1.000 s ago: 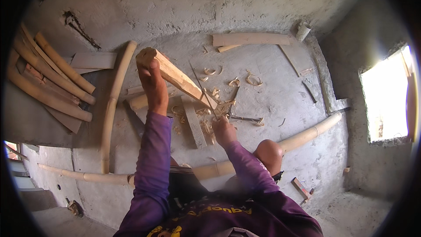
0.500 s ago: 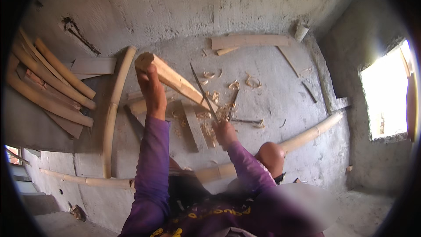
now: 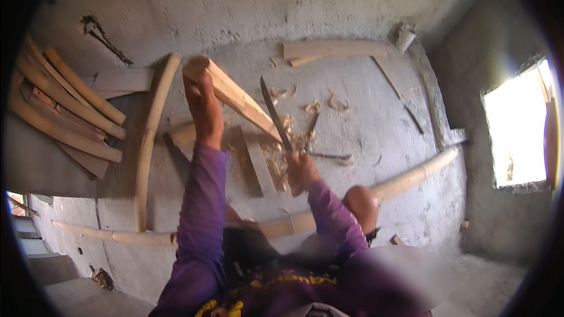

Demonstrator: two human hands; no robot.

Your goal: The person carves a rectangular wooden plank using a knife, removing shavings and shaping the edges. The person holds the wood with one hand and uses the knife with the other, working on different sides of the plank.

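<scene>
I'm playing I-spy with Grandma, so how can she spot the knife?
Find the two purple sleeves, then follow the right one to the right hand. The knife points away from that fist. It's dark, slim and pointed, while the shavings nearby are pale and curly.

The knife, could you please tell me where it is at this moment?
In the head view, the knife is near the middle, gripped in the right hand, beside the narrow end of the wooden piece in the left hand.
</scene>
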